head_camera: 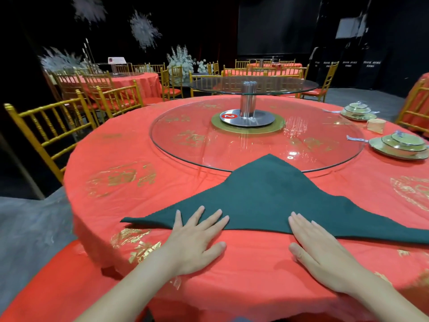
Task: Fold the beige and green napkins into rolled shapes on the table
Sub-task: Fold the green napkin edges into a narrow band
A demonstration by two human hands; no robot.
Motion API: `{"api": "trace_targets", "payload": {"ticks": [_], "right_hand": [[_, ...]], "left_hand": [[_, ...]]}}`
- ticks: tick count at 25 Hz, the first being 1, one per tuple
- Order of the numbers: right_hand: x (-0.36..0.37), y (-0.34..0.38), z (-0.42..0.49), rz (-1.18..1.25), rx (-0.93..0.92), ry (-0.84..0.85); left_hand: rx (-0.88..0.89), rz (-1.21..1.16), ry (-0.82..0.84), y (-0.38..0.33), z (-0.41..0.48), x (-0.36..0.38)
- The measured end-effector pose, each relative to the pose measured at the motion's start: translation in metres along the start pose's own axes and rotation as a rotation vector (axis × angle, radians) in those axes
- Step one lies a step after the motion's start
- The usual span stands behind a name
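A round tabletop [139, 159] draped in a red cloth with gold motifs fills the view in a dim banquet hall, ringed by gold chairs [46, 126]. A wide glass turntable [197, 145] sits at its centre, with a smaller glass tier [232, 86] raised above it on a metal post.

A green napkin [267, 194], folded into 1 broad triangle, lies flat near the front edge. Its long side faces the person, its apex lies over the turntable's rim, and its right corner runs out of view.

The left hand [195, 240] and right hand [325, 249] lie palm down, well apart. The straight fingers rest on the napkin's near edge, and the palms and thumbs are on the cloth. Neither grip closes on anything: the fingers are spread flat, pressing rather than pinching.

At the right of the table, 2 stacked green dish sets [357, 111] [399, 145] stand outside the turntable. A folded beige napkin [376, 126] lies between them. A red disc marked 2 [229, 116] sits at the base of the post.
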State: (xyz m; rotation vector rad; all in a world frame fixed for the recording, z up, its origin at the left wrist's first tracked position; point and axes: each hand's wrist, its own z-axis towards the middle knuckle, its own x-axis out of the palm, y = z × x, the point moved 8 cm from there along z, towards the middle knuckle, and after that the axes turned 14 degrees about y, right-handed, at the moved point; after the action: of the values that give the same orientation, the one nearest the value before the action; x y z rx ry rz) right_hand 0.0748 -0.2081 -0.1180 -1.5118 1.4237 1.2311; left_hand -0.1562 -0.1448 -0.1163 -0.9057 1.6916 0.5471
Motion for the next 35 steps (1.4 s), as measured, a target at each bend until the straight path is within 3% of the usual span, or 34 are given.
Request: {"api": "trace_targets", "payload": {"ticks": [9,18,22,25,27,31,35], "right_hand": [[-0.004,0.0,-0.003,-0.007,-0.002,-0.005],[-0.006,0.002,-0.001,0.019,-0.019,-0.029],[-0.009,0.004,0.0,0.011,-0.003,-0.095],[-0.01,0.003,0.004,0.02,0.028,-0.093],[-0.017,0.005,0.005,-0.003,0.005,-0.161],[-0.04,0.002,-0.001,-0.13,-0.015,-0.392],[-0.038,-0.013,-0.009,-0.178,-0.045,-0.416]], "left_hand": [[0.025,-0.033,0.02,0.052,-0.01,-0.003],[-0.241,-0.107,0.01,0.087,-0.008,-0.01],[0.071,0.035,-0.097,-0.009,0.02,-0.024],[0.312,0.194,-0.339,-0.064,0.026,-0.036],[0.324,0.261,-0.404,-0.071,0.029,-0.041],[0.252,0.378,-0.342,-0.066,0.032,-0.037],[0.189,0.318,-0.353,-0.051,0.027,-0.041]]}}
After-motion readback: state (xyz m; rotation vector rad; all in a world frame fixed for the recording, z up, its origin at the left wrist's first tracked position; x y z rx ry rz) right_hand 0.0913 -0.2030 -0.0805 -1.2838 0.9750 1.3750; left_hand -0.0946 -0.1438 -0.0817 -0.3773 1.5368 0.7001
